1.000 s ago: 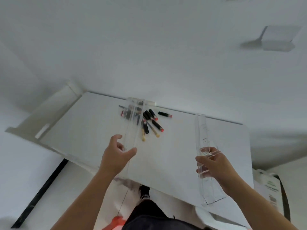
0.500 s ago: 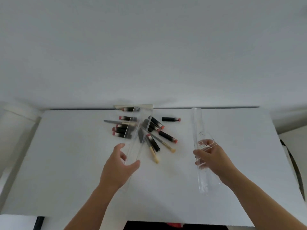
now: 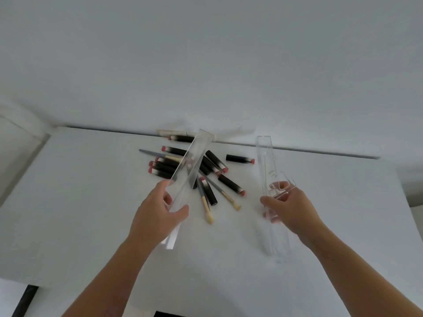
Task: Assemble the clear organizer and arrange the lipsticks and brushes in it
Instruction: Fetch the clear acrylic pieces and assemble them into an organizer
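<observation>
Clear acrylic long panel [image 3: 185,179] sits pinched between left hand [image 3: 158,216] thumb and fingers; right hand [image 3: 289,208] fingers grip a slotted clear acrylic organizer piece [image 3: 271,186]. At 12 o'clock, black pink-tipped lipsticks [image 3: 231,183] and wooden-handled brushes [image 3: 223,195] lie jumbled on the smooth white worktop [image 3: 80,213].

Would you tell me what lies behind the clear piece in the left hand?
Through the clear piece held by the left hand, black lipsticks and a brush handle show blurred; their exact count there stays unclear.
</observation>
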The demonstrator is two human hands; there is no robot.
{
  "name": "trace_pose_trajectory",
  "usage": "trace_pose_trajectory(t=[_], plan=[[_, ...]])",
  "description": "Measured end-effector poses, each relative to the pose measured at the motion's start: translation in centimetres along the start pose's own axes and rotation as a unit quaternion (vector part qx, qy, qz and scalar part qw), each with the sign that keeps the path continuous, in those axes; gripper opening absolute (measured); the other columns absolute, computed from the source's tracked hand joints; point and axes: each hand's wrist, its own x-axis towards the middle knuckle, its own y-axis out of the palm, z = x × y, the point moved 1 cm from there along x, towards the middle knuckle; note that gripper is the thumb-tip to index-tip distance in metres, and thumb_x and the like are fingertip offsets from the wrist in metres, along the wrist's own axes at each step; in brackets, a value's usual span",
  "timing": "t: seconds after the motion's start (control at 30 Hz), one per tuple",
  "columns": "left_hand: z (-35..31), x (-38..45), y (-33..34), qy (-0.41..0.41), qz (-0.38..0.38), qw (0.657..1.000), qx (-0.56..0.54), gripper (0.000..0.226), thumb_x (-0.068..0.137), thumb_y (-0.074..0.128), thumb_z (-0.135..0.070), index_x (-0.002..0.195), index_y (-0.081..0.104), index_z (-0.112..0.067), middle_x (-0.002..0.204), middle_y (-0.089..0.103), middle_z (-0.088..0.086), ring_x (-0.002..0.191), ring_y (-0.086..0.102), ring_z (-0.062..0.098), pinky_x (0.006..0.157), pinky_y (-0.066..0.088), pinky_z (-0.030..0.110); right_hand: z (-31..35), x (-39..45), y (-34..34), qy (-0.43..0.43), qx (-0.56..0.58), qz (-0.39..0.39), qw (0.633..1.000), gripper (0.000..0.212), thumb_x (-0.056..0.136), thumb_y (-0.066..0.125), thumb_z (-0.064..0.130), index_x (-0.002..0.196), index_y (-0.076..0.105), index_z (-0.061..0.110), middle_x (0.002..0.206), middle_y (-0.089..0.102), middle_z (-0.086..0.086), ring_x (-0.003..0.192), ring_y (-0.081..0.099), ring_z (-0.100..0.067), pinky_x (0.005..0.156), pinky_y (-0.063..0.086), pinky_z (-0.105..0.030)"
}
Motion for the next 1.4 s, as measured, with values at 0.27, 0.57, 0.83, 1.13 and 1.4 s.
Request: trace_pose_trajectory(t=[0.27, 0.57, 0.83, 1.13, 1.4], plan=[[1.1, 1.1, 0.7, -0.012, -0.037, 0.999, -0.005, 0.077, 0.057, 0.068, -0.076, 0.126, 0.041, -0.056, 0.09, 0.057, -0.016, 0.073, 0.06, 0.002, 0.06, 0.046, 0.021, -0.6, 1.2, -0.1, -0.016, 0.022, 0.003, 1.0, 0.034, 0.076, 0.084, 0.02, 0.104, 0.065, 0.017, 0.074, 0.076, -0.013, 0.068, 0.075, -0.034, 0.074, 0.062, -0.058], [1.2, 1.8, 0.9, 0.006, -0.035, 0.999, 0.028, 0.067, 0.07, 0.066, -0.075, 0.126, 0.044, -0.046, 0.088, 0.061, -0.008, 0.078, 0.062, 0.006, 0.061, 0.042, 0.025, 0.1, 2.1, -0.5, -0.087, -0.053, -0.014, 0.995, 0.034, 0.071, 0.088, 0.032, 0.089, 0.069, 0.01, 0.067, 0.075, -0.01, 0.061, 0.074, -0.031, 0.063, 0.063, -0.046], [1.7, 3.5, 0.5, 0.03, -0.006, 1.0, -0.007, 0.051, 0.092, 0.06, -0.046, 0.138, 0.048, -0.028, 0.079, 0.068, 0.002, 0.067, 0.069, 0.02, 0.072, 0.054, 0.033, -1.7, 1.4, 1.5, -0.115, -0.105, -0.097, 0.983, 0.045, 0.059, 0.087, 0.038, 0.052, 0.051, 0.012, 0.051, 0.047, -0.01, 0.044, 0.04, -0.021, 0.055, 0.036, -0.031], [2.4, 2.8, -0.3, 0.043, 0.042, 0.991, -0.118, 0.047, 0.092, 0.062, -0.039, 0.133, 0.05, -0.02, 0.071, 0.07, 0.009, 0.046, 0.068, 0.017, 0.049, 0.055, 0.029, -1.2, -1.0, 2.8, -0.071, -0.094, -0.128, 0.985, 0.042, 0.066, 0.092, 0.029, 0.08, 0.062, 0.003, 0.068, 0.057, -0.014, 0.052, 0.048, -0.023, 0.057, 0.041, -0.029], [3.3, 2.3, -1.4, 0.047, 0.078, 0.962, -0.258, 0.035, 0.088, 0.072, -0.032, 0.111, 0.062, -0.007, 0.073, 0.063, 0.008, 0.048, 0.066, 0.02, 0.054, 0.054, 0.031, -1.1, -1.6, 2.8, -0.047, -0.072, -0.179, 0.98, 0.043, 0.083, 0.077, 0.043, 0.089, 0.06, 0.004, 0.071, 0.063, -0.009, 0.052, 0.051, -0.02, 0.052, 0.04, -0.024]])
